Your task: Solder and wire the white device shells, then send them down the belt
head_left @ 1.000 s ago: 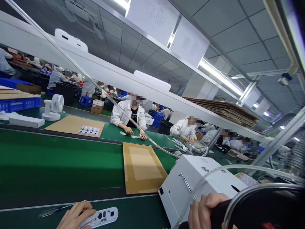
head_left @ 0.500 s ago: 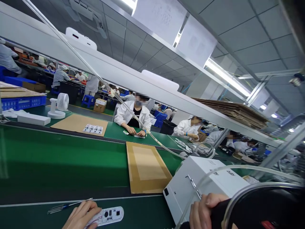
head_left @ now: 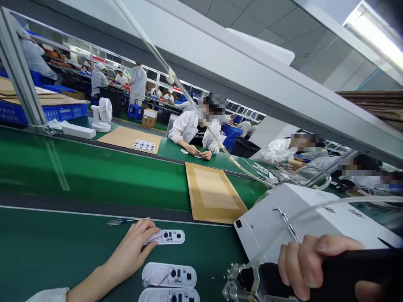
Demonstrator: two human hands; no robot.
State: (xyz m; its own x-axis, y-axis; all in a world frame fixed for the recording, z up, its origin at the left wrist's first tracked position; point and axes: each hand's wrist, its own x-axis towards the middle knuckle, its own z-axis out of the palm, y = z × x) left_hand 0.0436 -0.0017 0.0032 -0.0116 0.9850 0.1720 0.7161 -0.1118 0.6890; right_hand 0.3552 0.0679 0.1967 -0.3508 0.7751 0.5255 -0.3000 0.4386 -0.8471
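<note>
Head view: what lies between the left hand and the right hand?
Between the left hand and right hand, the head view shows a white plastic panel with a red wire on the green mat, and a metal fitting.

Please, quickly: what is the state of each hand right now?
Left hand: fingers lie over a flat white plastic panel; cannot tell if gripping.
Right hand: closed, holding a black tool handle.

Left hand palm-down, right hand curled in grip
</note>
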